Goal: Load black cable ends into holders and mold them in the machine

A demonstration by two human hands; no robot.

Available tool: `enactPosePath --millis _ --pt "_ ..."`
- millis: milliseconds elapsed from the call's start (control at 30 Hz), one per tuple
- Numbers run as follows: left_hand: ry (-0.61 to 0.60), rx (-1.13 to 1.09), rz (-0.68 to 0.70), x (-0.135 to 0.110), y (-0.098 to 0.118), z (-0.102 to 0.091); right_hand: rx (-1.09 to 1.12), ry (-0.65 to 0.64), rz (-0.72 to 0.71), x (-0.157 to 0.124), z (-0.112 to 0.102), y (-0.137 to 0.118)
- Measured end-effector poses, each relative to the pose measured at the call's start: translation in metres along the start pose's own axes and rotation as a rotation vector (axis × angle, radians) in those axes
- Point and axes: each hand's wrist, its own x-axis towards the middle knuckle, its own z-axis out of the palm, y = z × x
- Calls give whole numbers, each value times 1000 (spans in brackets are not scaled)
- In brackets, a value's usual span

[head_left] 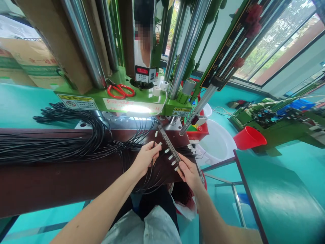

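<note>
My left hand [146,156] is closed in a pinch on thin black cables [142,176] with white plug ends, just left of a long metal fixture bar [169,146]. My right hand [188,171] grips the near end of that bar, which carries several white connectors along its side. A large bundle of black cables [63,142] runs from the left across the dark red bench [50,183] toward my hands.
A green moulding machine [122,98] with chrome columns rises behind the bench; red scissors [120,90] lie on its base. A white basin [218,142] and red funnel [248,137] sit at the right. Cardboard boxes [27,61] stand far left.
</note>
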Motion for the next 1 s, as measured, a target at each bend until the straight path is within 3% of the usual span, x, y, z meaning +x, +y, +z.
enactPosePath --millis 433,600,700,833,1000 --pt "18 -35 -86 12 -3 -2 -54 -24 -11 0 -1 1" --pt "41 -10 7 15 -4 0 -212 -37 -41 0 -1 8" --pt "32 21 59 15 -2 1 -185 -27 -29 0 0 7" --pt "94 -170 193 17 7 -10 -74 -5 -13 -1 -1 3" --pt "158 -347 180 21 12 -30 -19 8 11 0 -2 0"
